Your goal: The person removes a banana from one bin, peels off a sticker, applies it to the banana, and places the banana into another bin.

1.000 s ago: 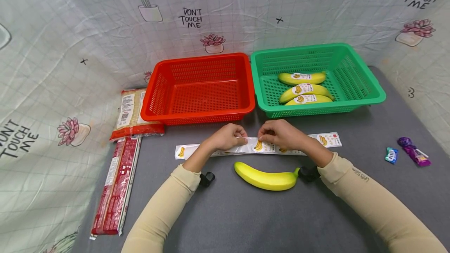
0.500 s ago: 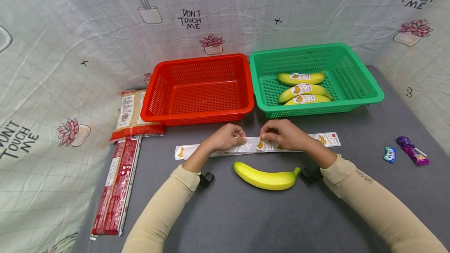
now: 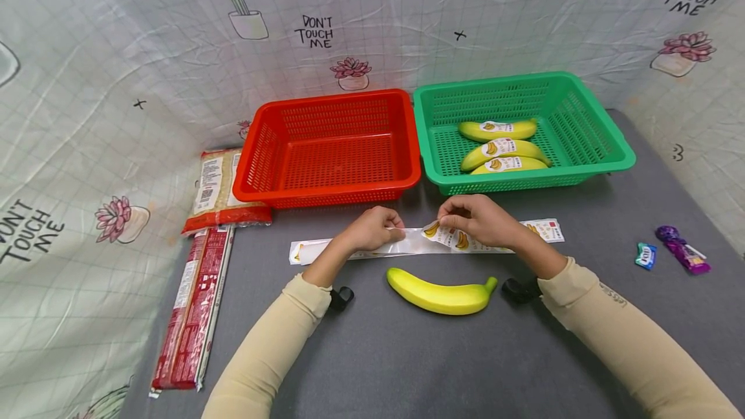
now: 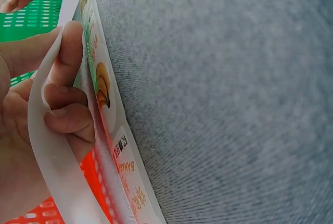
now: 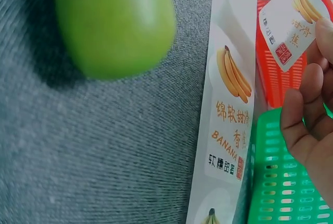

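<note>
My left hand [image 3: 375, 228] pinches the white backing of a label strip [image 3: 407, 247] between thumb and index finger. In the left wrist view the loose backing [image 4: 44, 130] curves down past the other fingers, which are curled. My right hand [image 3: 480, 220] pinches a banana label [image 5: 285, 26] by its edge. In the right wrist view this label stands away from the strip, and another printed label lies flat on the strip below. A yellow banana [image 3: 442, 296] with no label showing lies on the table in front of the strip, its stem end close to my right wrist.
Behind the hands stand a red basket [image 3: 334, 196] and a green basket [image 3: 535, 183] holding three labelled bananas [image 3: 507, 149]. Red-edged food packs [image 3: 192, 309] lie on the left. A small blue packet [image 3: 646, 256] and a purple wrapper [image 3: 683, 251] lie on the right.
My right hand has moved a little right and up, lifting the label's left end off the backing. My left hand has stayed in place on the strip.
</note>
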`<control>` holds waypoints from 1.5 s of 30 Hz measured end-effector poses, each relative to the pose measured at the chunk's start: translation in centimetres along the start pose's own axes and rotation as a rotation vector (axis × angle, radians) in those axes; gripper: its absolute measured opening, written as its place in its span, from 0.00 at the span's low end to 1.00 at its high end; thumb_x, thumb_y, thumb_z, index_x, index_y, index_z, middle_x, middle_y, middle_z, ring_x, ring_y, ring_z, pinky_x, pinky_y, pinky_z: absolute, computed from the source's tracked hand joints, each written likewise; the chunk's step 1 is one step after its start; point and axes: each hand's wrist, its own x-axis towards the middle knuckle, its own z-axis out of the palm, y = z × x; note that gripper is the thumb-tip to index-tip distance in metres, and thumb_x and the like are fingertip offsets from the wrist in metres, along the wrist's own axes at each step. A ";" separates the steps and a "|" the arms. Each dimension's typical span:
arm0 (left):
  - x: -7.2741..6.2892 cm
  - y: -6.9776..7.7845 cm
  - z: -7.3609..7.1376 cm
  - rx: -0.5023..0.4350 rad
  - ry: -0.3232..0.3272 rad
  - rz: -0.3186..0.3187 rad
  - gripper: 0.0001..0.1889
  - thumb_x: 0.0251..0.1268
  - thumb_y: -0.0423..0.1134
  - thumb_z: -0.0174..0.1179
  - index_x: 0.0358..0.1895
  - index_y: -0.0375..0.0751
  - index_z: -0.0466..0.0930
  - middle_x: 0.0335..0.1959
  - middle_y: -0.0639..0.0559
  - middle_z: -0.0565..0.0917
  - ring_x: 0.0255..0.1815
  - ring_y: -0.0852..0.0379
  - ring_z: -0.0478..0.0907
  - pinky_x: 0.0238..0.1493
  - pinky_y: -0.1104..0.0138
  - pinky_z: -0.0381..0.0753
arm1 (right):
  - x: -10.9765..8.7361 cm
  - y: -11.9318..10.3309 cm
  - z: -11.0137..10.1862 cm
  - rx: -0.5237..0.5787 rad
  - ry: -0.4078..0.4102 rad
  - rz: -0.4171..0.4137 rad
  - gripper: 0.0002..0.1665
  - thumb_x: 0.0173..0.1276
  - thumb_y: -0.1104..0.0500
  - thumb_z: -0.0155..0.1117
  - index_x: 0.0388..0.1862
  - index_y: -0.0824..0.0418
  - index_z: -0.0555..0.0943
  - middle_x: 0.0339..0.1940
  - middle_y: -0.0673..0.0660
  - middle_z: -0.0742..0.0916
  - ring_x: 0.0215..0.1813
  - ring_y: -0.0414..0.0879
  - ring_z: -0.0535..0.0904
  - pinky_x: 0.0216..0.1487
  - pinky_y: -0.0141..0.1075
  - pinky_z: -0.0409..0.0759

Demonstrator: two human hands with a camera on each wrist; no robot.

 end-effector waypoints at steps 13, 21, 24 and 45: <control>0.0 -0.1 0.4 0.068 0.063 0.021 0.04 0.69 0.37 0.64 0.38 0.40 0.84 0.31 0.52 0.81 0.31 0.59 0.72 0.35 0.70 0.69 | -0.5 0.3 -0.2 0.018 0.024 0.016 0.03 0.72 0.59 0.67 0.40 0.58 0.86 0.35 0.53 0.87 0.36 0.41 0.76 0.39 0.30 0.76; 0.0 -0.1 1.1 0.268 0.197 0.047 0.03 0.65 0.38 0.67 0.33 0.44 0.85 0.32 0.51 0.82 0.37 0.55 0.75 0.44 0.62 0.74 | -1.1 0.5 -0.4 0.028 0.013 0.035 0.05 0.72 0.58 0.67 0.41 0.58 0.86 0.35 0.53 0.86 0.35 0.40 0.76 0.37 0.30 0.75; 0.0 -0.2 1.2 0.304 0.219 0.027 0.03 0.64 0.38 0.67 0.33 0.45 0.85 0.33 0.51 0.82 0.37 0.53 0.76 0.43 0.60 0.76 | -1.2 0.7 -0.4 0.033 0.014 0.029 0.05 0.72 0.58 0.67 0.41 0.58 0.86 0.35 0.54 0.86 0.35 0.40 0.76 0.36 0.30 0.74; -0.8 0.9 1.1 0.302 0.299 0.067 0.06 0.69 0.42 0.60 0.36 0.49 0.85 0.33 0.55 0.85 0.38 0.54 0.79 0.42 0.59 0.77 | -1.6 0.3 -0.6 0.064 0.023 0.033 0.05 0.73 0.59 0.66 0.41 0.59 0.86 0.34 0.54 0.86 0.34 0.37 0.75 0.35 0.30 0.74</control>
